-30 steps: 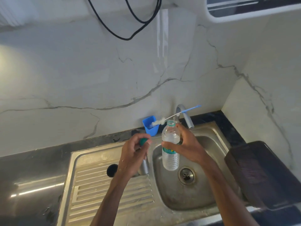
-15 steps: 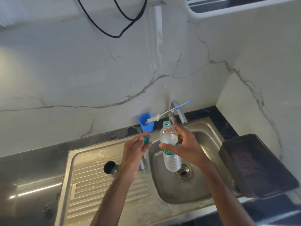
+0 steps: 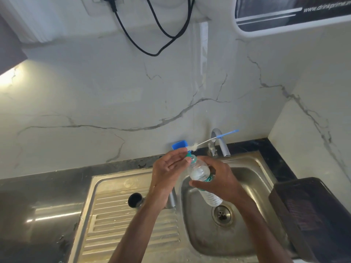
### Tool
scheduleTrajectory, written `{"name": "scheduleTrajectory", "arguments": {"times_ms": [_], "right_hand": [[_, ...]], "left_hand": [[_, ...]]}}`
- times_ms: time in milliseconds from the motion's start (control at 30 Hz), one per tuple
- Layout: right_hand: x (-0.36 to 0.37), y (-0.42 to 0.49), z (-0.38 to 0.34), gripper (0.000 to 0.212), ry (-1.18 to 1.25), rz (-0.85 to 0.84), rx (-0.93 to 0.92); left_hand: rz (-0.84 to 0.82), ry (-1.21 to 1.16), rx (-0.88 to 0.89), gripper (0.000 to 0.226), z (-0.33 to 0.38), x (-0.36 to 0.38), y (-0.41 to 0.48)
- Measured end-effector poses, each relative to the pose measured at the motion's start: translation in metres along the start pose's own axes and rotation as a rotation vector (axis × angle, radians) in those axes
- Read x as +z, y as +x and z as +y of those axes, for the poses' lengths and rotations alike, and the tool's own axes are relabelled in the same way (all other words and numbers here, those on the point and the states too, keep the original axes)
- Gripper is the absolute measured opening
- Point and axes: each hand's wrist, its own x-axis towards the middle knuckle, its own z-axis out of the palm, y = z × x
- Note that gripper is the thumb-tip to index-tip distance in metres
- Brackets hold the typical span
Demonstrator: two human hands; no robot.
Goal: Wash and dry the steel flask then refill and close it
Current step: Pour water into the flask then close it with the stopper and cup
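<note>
Compared with half a second earlier: plastic bottle [image 3: 201, 174] tipped from upright to slanted, neck up and to the left, base low over the sink basin [image 3: 252, 179]; green cap [image 3: 188, 155] brought from beside the neck to the bottle's mouth.

Left hand [image 3: 167, 168]: palm turned toward the camera, thumb and fingertips pinching the green cap against or just at the mouth. Not discernible whether the cap is seated on the thread.

Right hand [image 3: 220, 178]: fingers and thumb wrapped round the middle of the plastic bottle, over its label.

Steel flask [image 3: 135, 199]: lying on its side on the ribbed drainboard [image 3: 114, 224], open dark mouth facing left, body largely hidden behind the left forearm, untouched by either hand.

Behind the hands: tap [image 3: 221, 143] at the back of the basin; bottle brush [image 3: 214, 138] with bristles in a blue cup [image 3: 178, 144], blue handle slanting up past the tap. Drain [image 3: 221, 214] below the bottle's base. Dark tray [image 3: 313, 215] at the right edge. Dark tabletop [image 3: 38, 196] at the left. Black cable [image 3: 161, 38] looping on the marble wall.
</note>
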Motion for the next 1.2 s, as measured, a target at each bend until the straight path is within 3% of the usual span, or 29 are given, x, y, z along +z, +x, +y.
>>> {"name": "scheduleTrajectory", "arguments": {"times_ms": [167, 400, 767, 933, 1067, 1200], "right_hand": [[0.007, -0.001, 0.005, 0.071, -0.051, 0.084, -0.054], [0.013, 0.002, 0.003, 0.076, -0.179, 0.114, -0.168], [0.011, -0.001, -0.012, 0.068, -0.104, 0.18, -0.111], [0.0, 0.001, -0.011, 0.07, -0.016, 0.073, -0.068], [0.0, 0.001, -0.013, 0.071, 0.012, 0.031, -0.062], [0.009, 0.002, -0.012, 0.082, -0.093, 0.211, -0.066]], "left_hand": [[0.006, 0.327, 0.104, 0.026, 0.003, -0.008, 0.004], [0.106, 0.529, 0.131, 0.03, 0.011, -0.005, 0.011], [0.131, 0.357, 0.236, 0.029, 0.009, 0.001, 0.002], [-0.164, 0.501, 0.333, 0.029, 0.013, -0.015, 0.012], [-0.307, 0.542, 0.334, 0.036, 0.016, -0.026, 0.021], [-0.154, 0.467, 0.322, 0.03, 0.016, -0.023, 0.022]]}}
